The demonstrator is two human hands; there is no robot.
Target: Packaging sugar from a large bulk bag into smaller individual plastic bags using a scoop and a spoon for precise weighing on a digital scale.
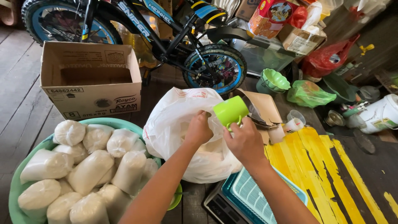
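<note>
Head view: bagged white grain (89, 170) in basin (14, 186)

A basin (12, 188) full of filled bags (89, 170) lies left of the sack (174, 124), a cardboard box (91, 79) behind it, a bicycle (166, 37) behind both, and a scale (244, 199) before the sack.

green plastic mug (230, 110) | tilted, held above bag | white plastic bag (178, 128) | bulging, mouth gripped open
</note>
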